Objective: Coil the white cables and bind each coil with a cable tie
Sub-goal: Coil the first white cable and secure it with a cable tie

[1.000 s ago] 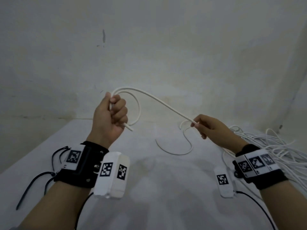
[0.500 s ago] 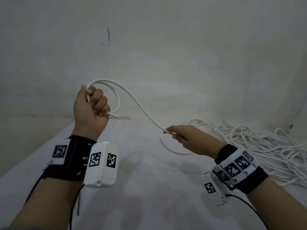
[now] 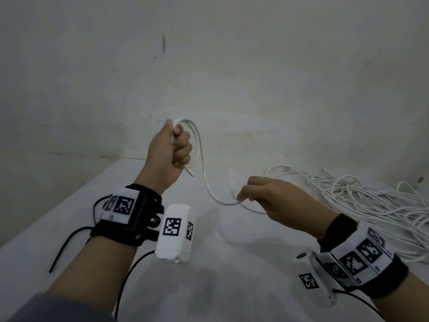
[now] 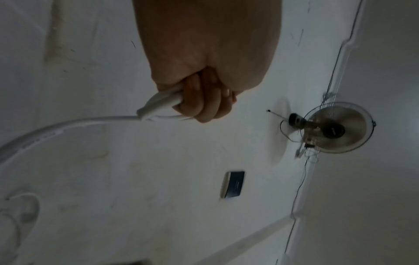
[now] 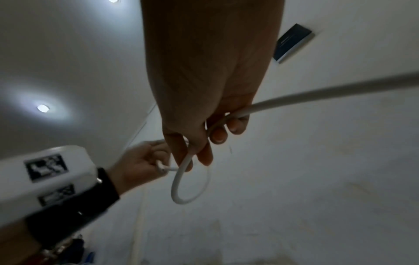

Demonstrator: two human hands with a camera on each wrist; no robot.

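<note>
Cable pile (image 3: pixel 362 205) sits on the tabletop (image 3: pixel 232 275), far right, by the wall. Right hand (image 3: pixel 276 201) is just left of the pile, left hand (image 3: pixel 167 152) further left and raised. One cable (image 3: pixel 204 173) runs between the hands.

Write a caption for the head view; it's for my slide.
Left hand grips a started coil of white cable while right hand pinches it.

a white table (image 3: pixel 232 287) runs up to a pale wall. on it, to the right of the right hand (image 3: pixel 278 203) and beyond it, lies a loose tangle of white cables (image 3: pixel 371 205). by the left wrist, on its outer side, lie black cable ties (image 3: pixel 67 245).
</note>
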